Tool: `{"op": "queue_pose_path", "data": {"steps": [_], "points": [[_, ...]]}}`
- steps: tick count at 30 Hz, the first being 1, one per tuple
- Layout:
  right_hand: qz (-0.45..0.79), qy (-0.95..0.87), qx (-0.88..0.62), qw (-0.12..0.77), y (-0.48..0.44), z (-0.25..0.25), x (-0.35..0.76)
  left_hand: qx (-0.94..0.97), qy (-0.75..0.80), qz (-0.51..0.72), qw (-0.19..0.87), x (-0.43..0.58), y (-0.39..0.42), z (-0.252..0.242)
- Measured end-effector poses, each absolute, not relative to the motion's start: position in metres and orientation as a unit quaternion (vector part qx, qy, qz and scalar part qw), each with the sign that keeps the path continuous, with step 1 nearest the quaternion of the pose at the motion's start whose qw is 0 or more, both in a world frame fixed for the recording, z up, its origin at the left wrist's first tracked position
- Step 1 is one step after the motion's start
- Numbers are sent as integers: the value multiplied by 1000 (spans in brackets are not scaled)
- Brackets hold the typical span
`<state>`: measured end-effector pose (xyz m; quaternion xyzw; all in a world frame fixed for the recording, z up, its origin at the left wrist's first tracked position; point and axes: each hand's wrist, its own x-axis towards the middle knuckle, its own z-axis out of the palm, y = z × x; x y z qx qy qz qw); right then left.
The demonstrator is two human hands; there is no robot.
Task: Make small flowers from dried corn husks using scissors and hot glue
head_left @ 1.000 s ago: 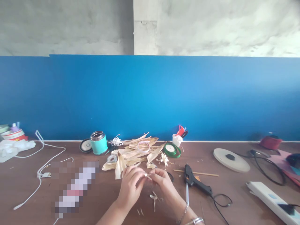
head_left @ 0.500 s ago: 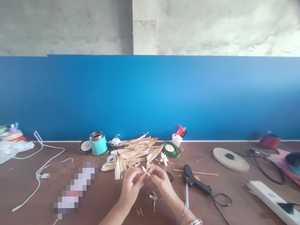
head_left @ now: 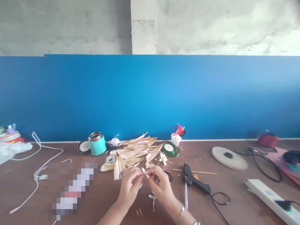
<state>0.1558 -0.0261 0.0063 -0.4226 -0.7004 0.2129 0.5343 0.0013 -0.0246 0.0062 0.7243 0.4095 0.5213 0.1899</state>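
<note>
Both my hands meet low in the middle of the brown table. My left hand and my right hand are closed in a pinch on a small pale husk piece held between their fingertips. A bracelet sits on my right wrist. Just behind them lies a pile of dried corn husks with a small finished husk flower at its right. Husk scraps lie under my hands.
A black glue gun with its cord lies right of my hands, a wooden stick behind it. Green ribbon roll, teal jar, tape rolls, white cup of tools, white disc, power strip and white cables surround them.
My hands have shifted a little and turned the small husk piece between the fingertips. The view has drifted slightly to the right.
</note>
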Motion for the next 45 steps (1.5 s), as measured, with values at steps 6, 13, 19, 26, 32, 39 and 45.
{"op": "queue_pose_path", "data": {"steps": [6, 13, 19, 26, 32, 39, 45], "points": [[152, -736, -385, 536, -30, 11, 157, 695, 396, 536, 269, 2, -24, 7], [113, -749, -376, 533, -34, 16, 156, 659, 411, 542, 321, 3, -23, 2], [117, -741, -381, 541, -33, 12, 156, 670, 402, 558, 280, 4, -25, 2], [115, -744, -378, 539, -32, 13, 157, 662, 391, 560, 309, 4, -28, 7], [91, -743, -376, 546, -30, 10, 156, 631, 414, 530, 387, 4, -32, 13], [93, -752, -366, 540, -31, 12, 156, 558, 422, 535, 474, 9, -28, 6], [89, -755, -371, 533, -31, 10, 154, 523, 422, 551, 494, 11, -26, 1]]}}
